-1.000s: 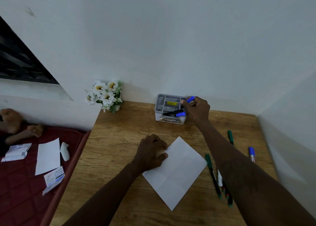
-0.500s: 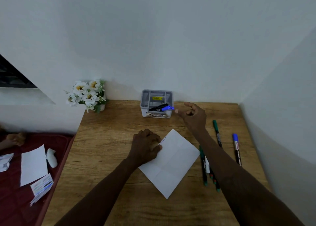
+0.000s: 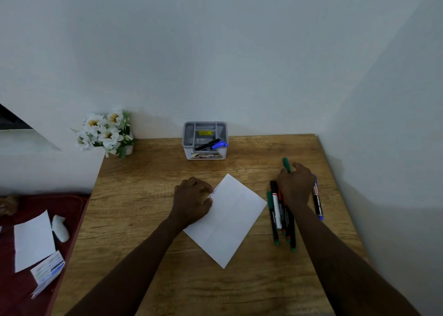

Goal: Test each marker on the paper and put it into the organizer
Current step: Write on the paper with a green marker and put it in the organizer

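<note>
A white sheet of paper [image 3: 227,217] lies at an angle on the wooden desk [image 3: 148,191]; my left hand [image 3: 193,202] rests as a fist on its left corner, next to small pen marks. The grey organizer [image 3: 205,130] stands at the back by the wall with two blue-capped markers [image 3: 217,145] leaning in it. My right hand [image 3: 294,185] lies over the loose markers at the right, fingers closing around a green marker [image 3: 286,163]. A bundle of several markers [image 3: 279,216] lies left of that hand, and a blue marker [image 3: 318,202] lies right of it.
A pot of white flowers [image 3: 105,132] stands at the desk's back left corner. Walls close off the back and right sides. Left of the desk, a dark red surface [image 3: 14,291] carries a paper sheet [image 3: 32,240], a small white object and a printed card.
My right hand let go of a blue marker in the organizer, then drew back to the right and came down on the green marker. The left hand stayed on the paper.
</note>
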Available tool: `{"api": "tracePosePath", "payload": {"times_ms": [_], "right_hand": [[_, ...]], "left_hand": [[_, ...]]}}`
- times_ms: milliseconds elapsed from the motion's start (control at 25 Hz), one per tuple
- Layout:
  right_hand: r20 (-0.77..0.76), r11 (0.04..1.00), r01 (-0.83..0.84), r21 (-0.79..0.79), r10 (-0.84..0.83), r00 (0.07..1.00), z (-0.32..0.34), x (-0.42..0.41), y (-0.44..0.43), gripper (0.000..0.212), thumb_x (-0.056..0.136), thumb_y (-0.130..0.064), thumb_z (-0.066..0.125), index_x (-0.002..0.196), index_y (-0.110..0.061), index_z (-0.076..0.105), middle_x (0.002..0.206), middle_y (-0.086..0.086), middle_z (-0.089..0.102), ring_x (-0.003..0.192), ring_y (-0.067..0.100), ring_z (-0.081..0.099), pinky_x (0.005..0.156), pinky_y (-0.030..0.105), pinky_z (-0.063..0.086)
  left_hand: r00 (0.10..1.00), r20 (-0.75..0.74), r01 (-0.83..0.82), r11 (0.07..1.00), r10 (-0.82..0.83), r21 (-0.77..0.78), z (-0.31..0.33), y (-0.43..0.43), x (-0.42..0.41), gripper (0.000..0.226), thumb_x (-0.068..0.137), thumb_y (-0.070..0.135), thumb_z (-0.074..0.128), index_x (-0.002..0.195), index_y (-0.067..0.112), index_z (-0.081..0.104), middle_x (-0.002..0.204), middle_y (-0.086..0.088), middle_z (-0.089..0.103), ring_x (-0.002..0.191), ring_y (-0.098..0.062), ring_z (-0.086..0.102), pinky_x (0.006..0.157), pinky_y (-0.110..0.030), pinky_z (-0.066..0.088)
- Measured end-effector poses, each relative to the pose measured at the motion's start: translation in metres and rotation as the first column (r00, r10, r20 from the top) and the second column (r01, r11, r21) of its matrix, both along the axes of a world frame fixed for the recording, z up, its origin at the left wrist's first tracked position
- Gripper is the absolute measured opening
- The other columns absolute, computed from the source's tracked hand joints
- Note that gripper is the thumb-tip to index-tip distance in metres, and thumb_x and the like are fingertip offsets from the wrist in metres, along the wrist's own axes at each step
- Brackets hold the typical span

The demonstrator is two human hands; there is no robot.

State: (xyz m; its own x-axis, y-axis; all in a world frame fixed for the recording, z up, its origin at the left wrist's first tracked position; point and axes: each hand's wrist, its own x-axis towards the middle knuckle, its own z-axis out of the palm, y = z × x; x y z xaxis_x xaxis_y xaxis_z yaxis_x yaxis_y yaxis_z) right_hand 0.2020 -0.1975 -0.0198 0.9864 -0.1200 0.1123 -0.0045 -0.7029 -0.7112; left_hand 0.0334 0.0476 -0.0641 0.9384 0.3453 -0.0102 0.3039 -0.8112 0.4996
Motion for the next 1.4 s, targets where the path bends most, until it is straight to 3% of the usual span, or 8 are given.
{"api": "tracePosePath", "payload": {"times_ms": [120, 240, 600, 720, 880, 1080, 1240, 1400], "right_hand": [[-0.121, 0.996, -0.01, -0.085, 0.0, 0.993, -0.005, 0.002, -0.008, 0.016, 0.085, -0.008, 0.066, 0.086, 0.006, 0.073, 0.07, 0.009, 0.065, 0.058, 0.013, 0.051, 0.055, 0.019, 0.041], [-0.178, 0.998, 0.033, -0.057, -0.043, 0.983, -0.004, 0.007, -0.008, 0.017, 0.082, -0.01, 0.068, 0.09, 0.002, 0.076, 0.076, 0.013, 0.072, 0.063, 0.017, 0.057, 0.047, 0.016, 0.032], [0.001, 0.942, -0.283, -0.178, 0.288, 0.958, 0.009, -0.006, 0.027, 0.018, 0.089, -0.031, 0.061, 0.097, -0.017, 0.068, 0.097, 0.003, 0.063, 0.088, 0.02, 0.06, 0.07, 0.034, 0.049], [0.01, 0.802, -0.592, -0.085, 0.594, 0.804, 0.01, -0.021, 0.055, 0.011, 0.099, -0.022, 0.057, 0.102, -0.011, 0.059, 0.092, 0.006, 0.062, 0.078, 0.019, 0.057, 0.062, 0.031, 0.04], [-0.095, 0.583, -0.789, -0.194, 0.79, 0.606, 0.007, -0.042, 0.087, 0.019, 0.104, -0.028, 0.05, 0.107, -0.014, 0.062, 0.086, 0.006, 0.069, 0.071, 0.018, 0.057, 0.058, 0.031, 0.035], [-0.087, 0.416, -0.852, -0.317, 0.882, 0.463, 0.008, -0.054, 0.102, 0.032, 0.103, -0.042, 0.05, 0.097, -0.025, 0.076, 0.085, -0.002, 0.075, 0.074, 0.016, 0.064, 0.064, 0.031, 0.045], [0.002, 0.476, -0.778, -0.41, 0.853, 0.521, 0.002, -0.062, 0.105, 0.043, 0.097, -0.058, 0.052, 0.087, -0.026, 0.08, 0.072, -0.004, 0.074, 0.061, 0.014, 0.063, 0.057, 0.026, 0.04], [-0.016, 0.584, -0.692, -0.424, 0.759, 0.65, 0.005, -0.046, 0.089, 0.053, 0.097, -0.07, 0.044, 0.104, -0.031, 0.079, 0.076, -0.004, 0.076, 0.061, 0.007, 0.058, 0.057, 0.024, 0.036]], "left_hand": [[1.0, -0.026, 0.005, 1.0, -0.005, -0.006, 0.005, -0.001, -0.001, 0.037, 0.074, 0.042, 0.064, 0.109, 0.033, 0.071, 0.113, 0.008, 0.061, 0.107, -0.016, 0.054, 0.091, -0.036, 0.037], [1.0, 0.004, 0.007, 1.0, -0.007, -0.026, 0.005, -0.001, -0.002, 0.038, 0.071, 0.039, 0.064, 0.107, 0.031, 0.072, 0.11, 0.006, 0.062, 0.105, -0.017, 0.054, 0.088, -0.035, 0.036], [0.97, 0.196, 0.105, 0.975, -0.144, 0.196, 0.012, -0.009, -0.003, 0.032, 0.094, 0.036, 0.051, 0.107, 0.015, 0.072, 0.111, -0.004, 0.071, 0.103, -0.024, 0.063, 0.089, -0.042, 0.052], [0.946, 0.304, 0.072, 0.986, -0.115, 0.149, 0.017, -0.015, -0.006, 0.037, 0.096, 0.032, 0.06, 0.128, 0.015, 0.062, 0.131, -0.007, 0.063, 0.121, -0.023, 0.055, 0.1, -0.037, 0.044], [0.925, 0.313, 0.125, 0.951, -0.215, 0.283, 0.023, -0.012, -0.009, 0.048, 0.095, 0.023, 0.065, 0.141, 0.014, 0.053, 0.145, -0.011, 0.052, 0.134, -0.027, 0.045, 0.108, -0.037, 0.038], [0.943, 0.251, 0.102, 0.907, -0.219, 0.408, 0.02, 0.009, -0.02, 0.036, 0.088, 0.015, 0.069, 0.124, 0.013, 0.065, 0.12, -0.007, 0.067, 0.108, -0.029, 0.056, 0.087, -0.04, 0.046], [0.962, 0.12, 0.211, 0.944, -0.247, 0.253, 0.027, 0.022, -0.019, 0.015, 0.091, 0.01, 0.064, 0.1, 0.021, 0.066, 0.087, 0.002, 0.067, 0.077, -0.014, 0.051, 0.073, -0.035, 0.046], [0.993, 0.046, 0.11, 0.993, -0.112, 0.05, 0.026, 0.062, -0.043, 0.013, 0.099, 0.014, 0.051, 0.095, 0.024, 0.059, 0.083, 0.006, 0.057, 0.078, -0.016, 0.053, 0.069, -0.032, 0.038]]}}
